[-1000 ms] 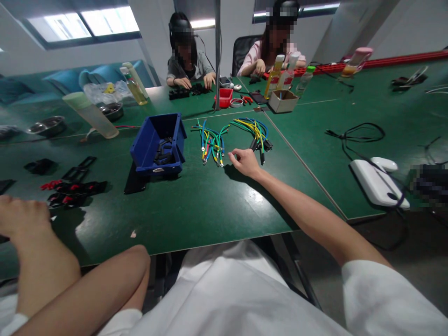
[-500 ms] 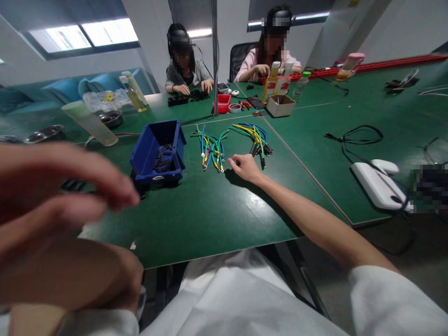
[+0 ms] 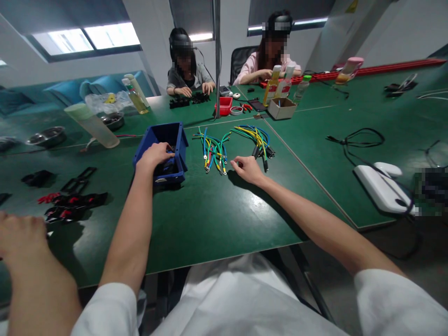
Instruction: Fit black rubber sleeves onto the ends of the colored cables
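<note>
My left hand (image 3: 156, 155) reaches over the near side of the blue bin (image 3: 180, 154), its fingers bent down among small black sleeve-like parts. Those fingers look closed, but their tips are hidden, so what they hold is unclear. On the green table (image 3: 224, 219) rests my right hand (image 3: 248, 170), fingers curled and closed, with nothing visible in it. Just beyond it lies a bundle of wires with ring terminals (image 3: 214, 151), in green, yellow, blue and red. Near its knuckles is a second bundle of wires (image 3: 257, 137), with black sleeves on the near ends.
Another person's hand (image 3: 23, 235) is at the left edge beside black and red parts (image 3: 72, 203). Across the table two people work. A metal post (image 3: 217, 60) stands by a red tray (image 3: 226, 105) and a cardboard box (image 3: 281, 109). A white device (image 3: 383, 189) with black cable lies right.
The blurred raised hand near the camera at left is gone from there; my left hand is now in the blue bin. My right hand has stayed in place. Another person's hand shows at far left.
</note>
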`<act>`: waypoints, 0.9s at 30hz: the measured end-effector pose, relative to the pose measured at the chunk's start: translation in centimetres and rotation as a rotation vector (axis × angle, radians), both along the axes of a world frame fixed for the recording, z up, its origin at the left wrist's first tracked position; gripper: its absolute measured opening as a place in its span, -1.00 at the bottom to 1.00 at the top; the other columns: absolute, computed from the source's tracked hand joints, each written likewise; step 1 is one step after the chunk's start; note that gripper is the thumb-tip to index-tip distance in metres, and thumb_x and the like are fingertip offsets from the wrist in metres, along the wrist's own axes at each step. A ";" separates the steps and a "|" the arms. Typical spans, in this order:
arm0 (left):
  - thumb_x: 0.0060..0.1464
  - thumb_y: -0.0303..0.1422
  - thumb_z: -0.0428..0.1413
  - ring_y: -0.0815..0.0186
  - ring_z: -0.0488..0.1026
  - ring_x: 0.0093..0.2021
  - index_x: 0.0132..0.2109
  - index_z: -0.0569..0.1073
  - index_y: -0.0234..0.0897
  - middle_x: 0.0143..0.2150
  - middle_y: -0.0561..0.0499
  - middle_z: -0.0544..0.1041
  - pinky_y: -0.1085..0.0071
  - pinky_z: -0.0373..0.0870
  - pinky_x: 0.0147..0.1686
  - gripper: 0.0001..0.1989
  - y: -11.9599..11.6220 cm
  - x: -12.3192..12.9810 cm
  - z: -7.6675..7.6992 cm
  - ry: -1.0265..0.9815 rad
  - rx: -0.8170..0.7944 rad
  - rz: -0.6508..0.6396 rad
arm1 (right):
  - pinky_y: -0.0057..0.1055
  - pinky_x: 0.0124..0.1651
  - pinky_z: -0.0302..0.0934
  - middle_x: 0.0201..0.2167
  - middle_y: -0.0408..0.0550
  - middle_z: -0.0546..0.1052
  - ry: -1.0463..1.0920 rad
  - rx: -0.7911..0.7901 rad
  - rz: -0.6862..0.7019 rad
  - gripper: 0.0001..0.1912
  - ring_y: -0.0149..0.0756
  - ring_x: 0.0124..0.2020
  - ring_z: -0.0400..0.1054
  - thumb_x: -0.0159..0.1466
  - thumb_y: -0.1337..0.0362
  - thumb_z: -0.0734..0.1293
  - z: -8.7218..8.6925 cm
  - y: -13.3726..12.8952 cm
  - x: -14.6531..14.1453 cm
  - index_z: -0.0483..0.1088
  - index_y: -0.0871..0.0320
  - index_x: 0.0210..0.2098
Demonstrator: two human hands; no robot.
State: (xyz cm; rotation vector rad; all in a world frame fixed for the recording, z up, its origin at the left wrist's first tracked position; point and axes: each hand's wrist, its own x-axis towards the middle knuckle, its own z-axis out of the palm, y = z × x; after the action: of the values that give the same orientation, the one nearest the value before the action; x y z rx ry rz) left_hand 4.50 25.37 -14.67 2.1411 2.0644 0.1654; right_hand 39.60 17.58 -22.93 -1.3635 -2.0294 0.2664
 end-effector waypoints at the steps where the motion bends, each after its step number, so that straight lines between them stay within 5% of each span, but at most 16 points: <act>1: -0.06 -0.17 0.19 0.13 0.53 -0.16 -0.11 0.54 -0.21 -0.16 -0.12 0.60 0.38 0.40 -0.16 -0.64 0.2 0.1 -0.6 0.028 -0.059 -0.007 | -0.45 -0.41 0.02 -0.58 -0.08 0.47 0.001 -0.003 -0.003 -0.65 -0.40 -0.58 0.24 0.31 0.13 0.19 0.0 0.0 0.0 0.52 0.20 -0.36; 5: -0.14 -0.26 0.21 0.21 0.53 -0.33 -0.26 0.54 -0.23 -0.33 -0.06 0.60 0.45 0.37 -0.35 -0.76 0.1 0.6 -1.1 0.071 -0.248 -0.030 | -0.46 -0.42 0.00 -0.60 -0.12 0.44 -0.002 -0.025 -0.012 -0.68 -0.41 -0.58 0.23 0.31 0.14 0.20 0.0 0.0 0.0 0.51 0.20 -0.27; 12: -0.14 -0.37 0.15 0.23 0.52 -0.34 -0.45 0.47 -0.22 -0.39 -0.03 0.58 0.45 0.32 -0.45 -0.96 0.5 0.0 -1.7 0.052 -0.263 -0.050 | -0.44 -0.39 -0.01 -0.52 -0.11 0.52 -0.145 -0.077 -0.060 -0.67 -0.31 -0.49 0.34 0.33 0.09 0.21 0.5 0.1 -0.7 0.42 0.14 -0.06; 20: 0.01 -0.38 0.05 0.22 0.51 -0.20 -0.20 0.52 -0.29 -0.21 -0.10 0.60 0.46 0.35 -0.26 -0.79 1.1 0.4 -3.0 -0.051 -0.046 -0.088 | -0.36 -0.38 -0.05 -0.38 0.07 0.59 -0.412 -0.030 -0.205 -0.57 -0.11 -0.34 0.46 0.39 0.03 0.10 0.6 0.3 -2.1 0.36 0.13 0.06; 27: 0.07 -0.40 0.04 0.20 0.49 -0.13 -0.07 0.49 -0.37 -0.11 -0.17 0.58 0.38 0.37 -0.06 -0.71 1.7 0.4 -3.7 -0.114 0.144 -0.063 | -0.35 -0.39 -0.09 -0.20 0.08 0.55 -0.382 0.109 -0.295 -0.58 -0.15 -0.23 0.41 0.40 0.01 0.08 1.0 2.2 -4.7 0.41 0.13 -0.07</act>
State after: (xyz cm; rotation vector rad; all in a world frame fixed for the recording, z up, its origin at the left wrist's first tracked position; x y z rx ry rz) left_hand 4.89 27.02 -18.33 2.2180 1.9738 0.4297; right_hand 34.94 19.73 -21.97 -1.7185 -2.0640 -0.2505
